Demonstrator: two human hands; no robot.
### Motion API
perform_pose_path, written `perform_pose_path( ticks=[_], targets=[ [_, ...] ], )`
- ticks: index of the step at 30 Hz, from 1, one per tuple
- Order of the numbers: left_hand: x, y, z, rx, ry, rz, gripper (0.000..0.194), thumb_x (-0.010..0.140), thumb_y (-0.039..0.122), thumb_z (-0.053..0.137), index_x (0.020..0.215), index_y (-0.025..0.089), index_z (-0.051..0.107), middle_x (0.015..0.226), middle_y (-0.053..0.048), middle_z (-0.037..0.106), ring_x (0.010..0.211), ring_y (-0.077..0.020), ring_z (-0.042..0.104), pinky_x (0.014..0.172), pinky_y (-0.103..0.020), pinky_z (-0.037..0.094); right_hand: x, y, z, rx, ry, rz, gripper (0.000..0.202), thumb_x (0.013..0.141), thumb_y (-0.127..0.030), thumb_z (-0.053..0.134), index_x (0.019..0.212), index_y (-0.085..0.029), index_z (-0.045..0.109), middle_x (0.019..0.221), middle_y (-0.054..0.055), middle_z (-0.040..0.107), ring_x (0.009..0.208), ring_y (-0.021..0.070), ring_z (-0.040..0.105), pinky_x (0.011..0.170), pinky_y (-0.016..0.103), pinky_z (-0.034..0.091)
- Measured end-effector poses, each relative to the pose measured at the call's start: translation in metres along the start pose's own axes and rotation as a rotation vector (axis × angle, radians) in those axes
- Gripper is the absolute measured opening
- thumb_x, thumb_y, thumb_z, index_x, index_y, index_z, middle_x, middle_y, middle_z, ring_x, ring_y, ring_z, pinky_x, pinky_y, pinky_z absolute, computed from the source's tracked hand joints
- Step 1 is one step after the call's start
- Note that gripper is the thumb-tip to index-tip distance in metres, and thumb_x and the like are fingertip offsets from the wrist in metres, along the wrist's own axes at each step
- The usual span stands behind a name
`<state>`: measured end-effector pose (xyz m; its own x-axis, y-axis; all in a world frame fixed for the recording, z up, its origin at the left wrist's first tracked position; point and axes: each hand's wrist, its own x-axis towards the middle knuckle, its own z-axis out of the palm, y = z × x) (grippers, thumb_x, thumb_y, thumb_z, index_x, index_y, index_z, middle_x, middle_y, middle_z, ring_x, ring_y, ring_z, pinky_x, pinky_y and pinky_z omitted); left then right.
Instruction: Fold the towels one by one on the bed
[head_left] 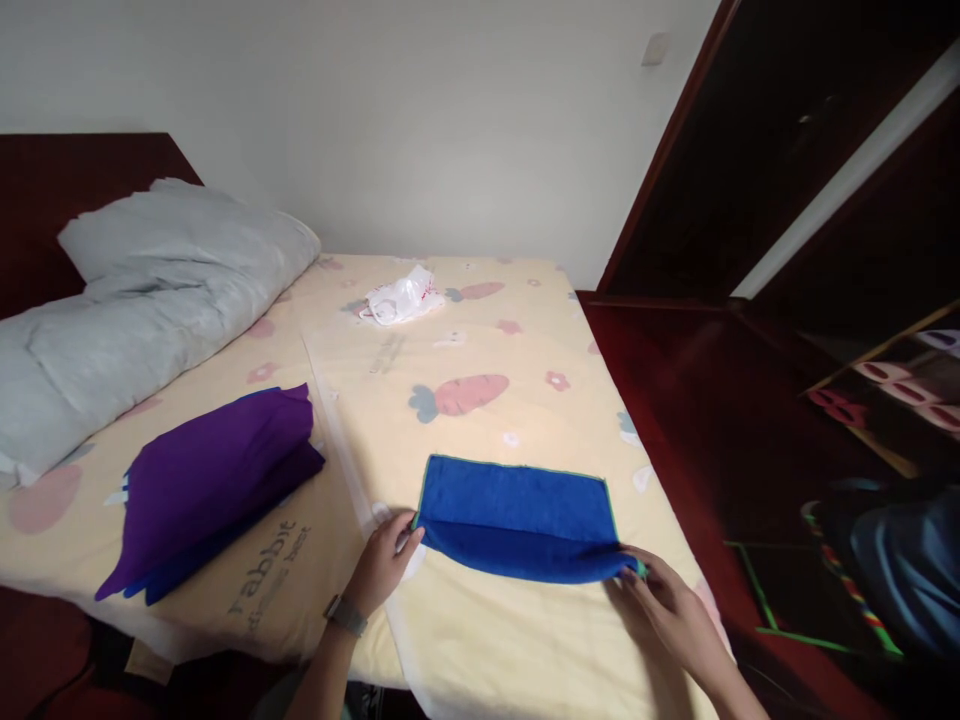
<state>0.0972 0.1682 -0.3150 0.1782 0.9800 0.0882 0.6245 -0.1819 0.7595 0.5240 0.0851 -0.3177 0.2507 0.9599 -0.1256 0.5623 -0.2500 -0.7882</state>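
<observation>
A blue cloth [517, 500] with a green edge lies on the bed in front of me, its near part lifted and sagging between my hands. My left hand [386, 560], with a grey watch band on the wrist, pinches the cloth's near left corner. At the near right corner, my right hand [664, 600] grips the cloth between thumb and fingers. To the left rests a stack of cloths [217, 480], purple on top with blue showing beneath, apart from both hands.
The bed sheet [480, 630] is pale yellow with carrot prints. A white plastic bag [405, 297] lies toward the wall, and a grey quilt [150, 320] is heaped at the left. Right of the bed are a dark red floor [645, 370] and a rack with pink slippers [911, 390].
</observation>
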Motion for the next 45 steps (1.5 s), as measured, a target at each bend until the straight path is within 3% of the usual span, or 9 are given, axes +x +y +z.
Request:
perform_pose_path(
  ticks=[7,12,17,23,30,33,39,43,45],
  targets=[
    [0.016,-0.008,0.024,0.063,0.254,-0.076,0.037,0.098,0.048,0.039,0.099,0.020,0.063,0.092,-0.010,0.072,0.087,-0.0251,0.067,0.080,-0.038,0.052,0.015,-0.007,0.010,-0.015,0.153,0.185,0.052,0.084,-0.069,0.046,0.098,-0.022,0.062,0.098,0.007,0.074,0.095,0.0276,0.068,0.081,0.033,0.050],
    [0.024,0.001,0.025,0.134,0.205,-0.053,0.033,0.096,0.048,0.046,0.087,0.021,0.064,0.085,-0.006,0.069,0.081,-0.0224,0.065,0.074,-0.033,0.049,0.024,-0.004,0.018,-0.058,0.174,0.215,0.063,0.083,-0.072,0.044,0.108,-0.018,0.064,0.111,0.014,0.071,0.104,0.0307,0.065,0.087,0.036,0.049],
    [0.024,0.002,0.026,0.304,0.273,0.013,0.032,0.092,0.047,0.054,0.072,0.023,0.059,0.078,-0.006,0.063,0.082,-0.0243,0.059,0.079,-0.036,0.046,0.028,-0.003,0.015,-0.074,0.155,0.312,0.073,0.079,-0.076,0.045,0.113,-0.015,0.066,0.111,0.016,0.072,0.103,0.0336,0.066,0.087,0.040,0.050],
    [0.022,0.012,0.031,0.193,0.221,-0.076,0.032,0.093,0.047,0.051,0.070,0.024,0.047,0.067,0.000,0.054,0.066,-0.0185,0.056,0.062,-0.029,0.041,0.035,-0.003,0.022,-0.127,0.102,0.411,0.078,0.078,-0.079,0.043,0.120,-0.016,0.063,0.103,0.017,0.073,0.095,0.0351,0.068,0.081,0.041,0.050],
    [0.023,0.000,0.037,-0.208,0.265,-0.232,0.034,0.086,0.056,0.058,0.086,0.024,0.047,0.062,0.008,0.044,0.057,-0.0127,0.052,0.054,-0.023,0.041,0.031,-0.002,0.024,0.094,0.262,0.253,0.071,0.079,-0.071,0.051,0.126,-0.018,0.056,0.080,0.004,0.065,0.070,0.0216,0.061,0.064,0.031,0.048],
    [0.020,-0.002,0.033,-0.172,0.265,-0.221,0.030,0.087,0.051,0.059,0.093,0.024,0.048,0.059,0.009,0.044,0.054,-0.0136,0.052,0.054,-0.024,0.043,0.026,0.001,0.019,0.060,0.236,0.230,0.065,0.079,-0.066,0.053,0.126,-0.021,0.055,0.074,0.000,0.057,0.062,0.0187,0.056,0.060,0.030,0.047],
    [0.009,0.011,0.008,0.218,0.209,0.160,0.018,0.092,0.032,0.056,0.107,0.024,0.060,0.106,-0.008,0.064,0.105,-0.0242,0.061,0.095,-0.039,0.050,0.014,0.011,0.006,-0.232,0.256,-0.068,0.043,0.077,-0.043,0.053,0.112,-0.023,0.065,0.113,0.012,0.056,0.110,0.0316,0.056,0.099,0.051,0.045],
    [0.006,0.010,0.000,0.280,-0.057,0.330,0.043,0.081,0.015,0.061,0.123,0.026,0.058,0.128,-0.009,0.058,0.125,-0.0279,0.052,0.108,-0.046,0.044,0.006,0.015,0.004,-0.292,0.030,-0.293,0.047,0.075,-0.027,0.058,0.122,-0.031,0.060,0.143,0.007,0.046,0.131,0.0310,0.045,0.108,0.051,0.040],
    [0.007,0.006,0.001,0.297,-0.087,0.322,0.051,0.079,0.009,0.056,0.127,0.027,0.056,0.131,-0.008,0.058,0.127,-0.0276,0.051,0.109,-0.047,0.043,0.006,0.018,0.006,-0.263,-0.027,-0.300,0.051,0.077,-0.026,0.058,0.128,-0.030,0.056,0.145,0.007,0.047,0.132,0.0297,0.045,0.111,0.050,0.040]
  ],
)
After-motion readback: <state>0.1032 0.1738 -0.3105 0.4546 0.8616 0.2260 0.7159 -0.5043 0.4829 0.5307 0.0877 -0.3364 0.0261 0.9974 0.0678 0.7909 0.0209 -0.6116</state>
